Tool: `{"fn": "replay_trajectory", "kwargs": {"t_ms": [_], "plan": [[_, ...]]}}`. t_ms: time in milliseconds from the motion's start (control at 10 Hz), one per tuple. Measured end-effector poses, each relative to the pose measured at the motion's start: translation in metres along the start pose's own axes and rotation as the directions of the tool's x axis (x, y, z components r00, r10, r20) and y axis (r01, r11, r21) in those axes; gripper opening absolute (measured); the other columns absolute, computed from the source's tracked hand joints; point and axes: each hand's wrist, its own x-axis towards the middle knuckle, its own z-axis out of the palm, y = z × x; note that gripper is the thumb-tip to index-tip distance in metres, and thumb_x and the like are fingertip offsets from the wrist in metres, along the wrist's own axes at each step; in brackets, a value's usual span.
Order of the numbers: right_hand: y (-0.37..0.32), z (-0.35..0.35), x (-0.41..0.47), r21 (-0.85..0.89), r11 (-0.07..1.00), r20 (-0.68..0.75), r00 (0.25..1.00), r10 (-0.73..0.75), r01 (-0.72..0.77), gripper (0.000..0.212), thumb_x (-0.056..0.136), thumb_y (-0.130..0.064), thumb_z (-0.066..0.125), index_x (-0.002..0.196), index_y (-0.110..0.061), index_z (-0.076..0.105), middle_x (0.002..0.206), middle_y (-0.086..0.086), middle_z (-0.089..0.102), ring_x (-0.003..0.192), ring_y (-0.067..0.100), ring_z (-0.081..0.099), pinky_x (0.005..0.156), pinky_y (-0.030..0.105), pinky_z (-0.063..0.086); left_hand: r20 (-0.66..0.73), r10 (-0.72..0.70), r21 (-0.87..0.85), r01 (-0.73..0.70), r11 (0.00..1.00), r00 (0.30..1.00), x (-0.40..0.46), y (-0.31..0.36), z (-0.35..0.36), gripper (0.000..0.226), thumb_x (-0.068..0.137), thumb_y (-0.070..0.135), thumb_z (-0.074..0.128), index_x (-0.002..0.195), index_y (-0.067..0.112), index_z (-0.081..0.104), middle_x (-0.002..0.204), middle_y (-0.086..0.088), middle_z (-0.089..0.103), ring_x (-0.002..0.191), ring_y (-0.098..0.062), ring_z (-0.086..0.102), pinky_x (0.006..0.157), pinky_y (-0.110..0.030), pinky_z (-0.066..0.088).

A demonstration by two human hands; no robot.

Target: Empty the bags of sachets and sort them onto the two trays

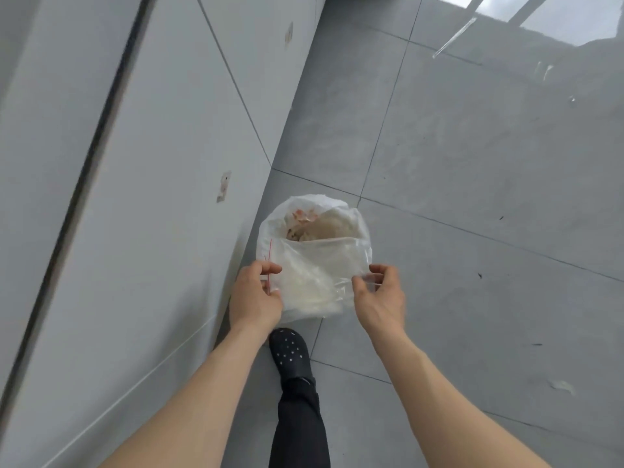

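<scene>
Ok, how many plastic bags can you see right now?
2: a clear zip bag held between both hands, and a white bin liner below it. Others may be out of view.

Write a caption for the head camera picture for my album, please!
Two hands, left hand and right hand, hold a clear zip bag over a lined bin.

An indoor utility corner: grey tiled floor [472, 163], tiled wall [152, 163], a lined waste bin [314, 211]
</scene>
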Motion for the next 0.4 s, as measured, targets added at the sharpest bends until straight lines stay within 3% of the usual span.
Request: {"fn": "replay_trajectory", "kwargs": {"t_ms": [100,200,300,400], "plan": [[0.010,0.006,0.011,-0.155,0.987,0.022,0.999,-0.035,0.038,0.057,0.092,-0.035,0.064,0.143,-0.021,0.044,0.147,0.000,0.049,0.136,0.022,0.046,0.108,0.039,0.043,0.048,-0.015,0.042,0.013,0.999,0.999,0.007,-0.006,0.011,0.040,0.083,0.011,0.070,0.116,0.029,0.058,0.133,0.001,0.050,0.113,-0.016,0.055,0.086,-0.025,0.041],[0.015,0.004,0.011,-0.376,0.921,0.098,0.993,-0.065,0.097,0.079,0.093,-0.050,0.059,0.158,-0.021,0.024,0.169,0.004,0.017,0.156,0.021,0.012,0.126,0.044,0.020,0.076,-0.021,0.086,0.015,0.996,0.997,0.002,-0.009,0.009,0.053,0.085,0.031,0.070,0.133,0.028,0.050,0.146,0.000,0.037,0.133,-0.017,0.043,0.096,-0.028,0.039],[0.012,-0.004,0.002,-0.510,0.835,0.139,0.978,-0.156,0.206,0.085,0.093,-0.060,0.053,0.160,-0.024,0.015,0.171,0.006,0.004,0.157,0.021,-0.001,0.128,0.045,0.012,0.091,0.010,0.188,-0.027,0.982,0.996,-0.009,-0.003,-0.003,0.063,0.087,0.046,0.065,0.143,0.034,0.039,0.157,0.000,0.025,0.144,-0.020,0.031,0.111,-0.040,0.034],[0.006,-0.015,-0.013,-0.607,0.732,0.168,0.950,-0.264,0.311,0.088,0.092,-0.065,0.048,0.161,-0.027,0.008,0.171,0.006,-0.002,0.157,0.023,-0.006,0.128,0.048,0.006,0.065,0.122,0.319,-0.137,0.938,0.990,-0.026,0.009,-0.014,0.071,0.088,0.054,0.058,0.149,0.034,0.029,0.162,-0.001,0.019,0.148,-0.023,0.020,0.118,-0.043,0.024]]}}
